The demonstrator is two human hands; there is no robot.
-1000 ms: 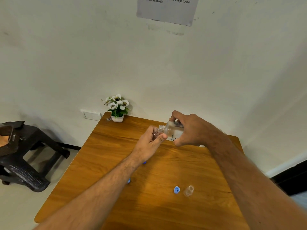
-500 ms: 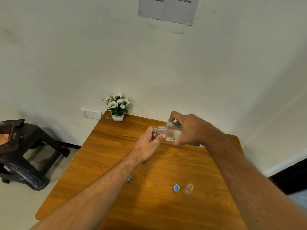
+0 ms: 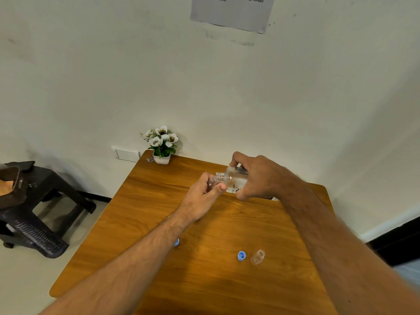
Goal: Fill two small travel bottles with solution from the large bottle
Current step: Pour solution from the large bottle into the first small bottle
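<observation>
My right hand (image 3: 261, 176) grips the large clear bottle (image 3: 231, 179), tipped on its side with its open neck pointing left. My left hand (image 3: 202, 198) holds a small clear travel bottle (image 3: 212, 181) upright, its mouth right under the large bottle's neck; most of it is hidden by my fingers. A second small clear bottle (image 3: 258, 257) stands uncapped on the wooden table (image 3: 159, 201), near the front right. A blue cap (image 3: 241, 255) lies just left of it. Another blue cap (image 3: 176, 242) peeks out from under my left forearm.
A white pot of white flowers (image 3: 162, 144) stands at the table's far left corner against the wall. A dark plastic stool (image 3: 34, 208) sits on the floor to the left. A printed sheet (image 3: 231, 12) hangs on the wall above.
Both hands keep the same hold, with the large bottle tipped over the small one. Only the camera view has shifted slightly.
</observation>
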